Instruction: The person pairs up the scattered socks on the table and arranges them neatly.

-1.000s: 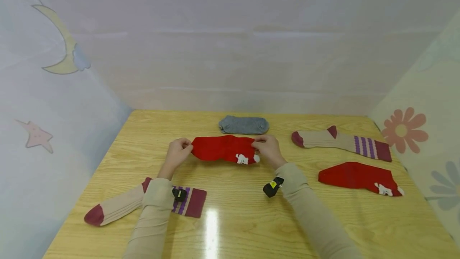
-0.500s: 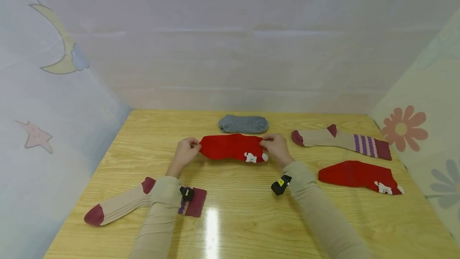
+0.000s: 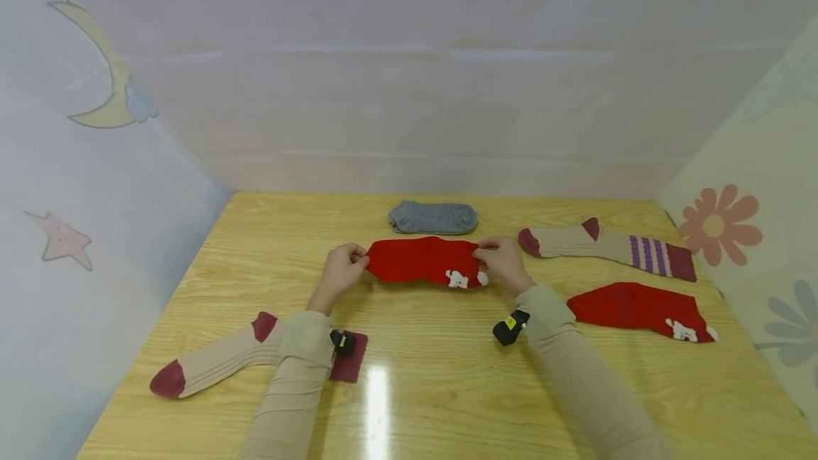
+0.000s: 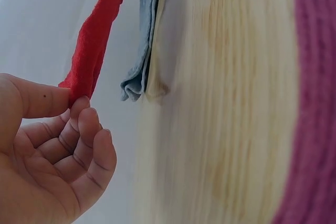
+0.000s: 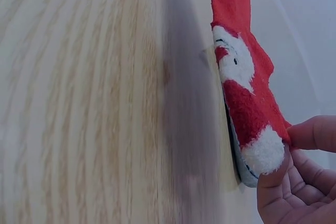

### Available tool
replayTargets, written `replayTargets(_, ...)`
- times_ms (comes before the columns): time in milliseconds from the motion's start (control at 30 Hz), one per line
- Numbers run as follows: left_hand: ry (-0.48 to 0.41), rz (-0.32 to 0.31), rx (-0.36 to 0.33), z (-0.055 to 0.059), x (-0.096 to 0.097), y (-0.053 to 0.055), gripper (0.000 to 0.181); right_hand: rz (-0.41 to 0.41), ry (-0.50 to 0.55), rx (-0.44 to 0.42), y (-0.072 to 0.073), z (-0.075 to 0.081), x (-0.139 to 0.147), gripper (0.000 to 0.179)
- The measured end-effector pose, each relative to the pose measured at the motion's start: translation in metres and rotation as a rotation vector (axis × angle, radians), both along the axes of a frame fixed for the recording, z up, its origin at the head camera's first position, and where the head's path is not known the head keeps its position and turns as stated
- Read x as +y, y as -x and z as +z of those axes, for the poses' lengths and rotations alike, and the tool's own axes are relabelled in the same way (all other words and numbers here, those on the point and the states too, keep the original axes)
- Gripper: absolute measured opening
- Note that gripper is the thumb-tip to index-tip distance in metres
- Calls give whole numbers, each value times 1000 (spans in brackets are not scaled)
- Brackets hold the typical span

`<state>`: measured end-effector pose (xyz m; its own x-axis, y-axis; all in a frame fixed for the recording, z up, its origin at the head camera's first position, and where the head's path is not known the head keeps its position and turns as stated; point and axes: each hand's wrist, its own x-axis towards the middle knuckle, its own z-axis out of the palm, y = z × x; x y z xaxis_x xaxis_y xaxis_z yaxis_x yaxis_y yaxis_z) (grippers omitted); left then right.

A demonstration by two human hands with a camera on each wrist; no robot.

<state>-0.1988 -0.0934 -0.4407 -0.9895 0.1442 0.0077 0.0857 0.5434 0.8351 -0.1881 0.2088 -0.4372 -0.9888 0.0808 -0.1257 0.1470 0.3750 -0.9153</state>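
A red sock (image 3: 415,260) with a white fuzzy animal patch is stretched between both hands, held off the table. My left hand (image 3: 342,270) pinches its left end between thumb and forefinger; in the left wrist view the other fingers curl loosely below the red cloth (image 4: 97,40). At the cuff end, beside the white pompom (image 5: 264,150), my right hand (image 3: 505,263) pinches the corner with thumb and fingertips. Just behind the held sock lies a grey sock (image 3: 433,218), flat on the table.
A matching red sock (image 3: 639,311) lies at the right, near my right sleeve. Behind it is a beige sock with purple stripes (image 3: 569,243). Another beige and maroon sock (image 3: 224,360) lies at the front left, partly under my left forearm. Fabric walls (image 3: 409,112) border the wooden table (image 3: 434,389).
Both hands have moved to the right with the red sock stretched between them. Their pinches look the same, and the socks on the table have stayed put.
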Motion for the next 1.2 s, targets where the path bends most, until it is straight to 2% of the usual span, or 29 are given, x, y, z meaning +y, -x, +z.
replayTargets(300, 16, -22, -10, 0, 5, -2, 8, 10, -38, -8, -5, -1, 8, 27)
replayTargets(733, 50, -58, -32, -6, 6, -6, 8, 50, -66, -90, -11, -3, 15, 24)
replayTargets(1200, 114, -121, -92, -16, 7, -6, 8, 111, -160, -90, -12, -14, 17, 25)
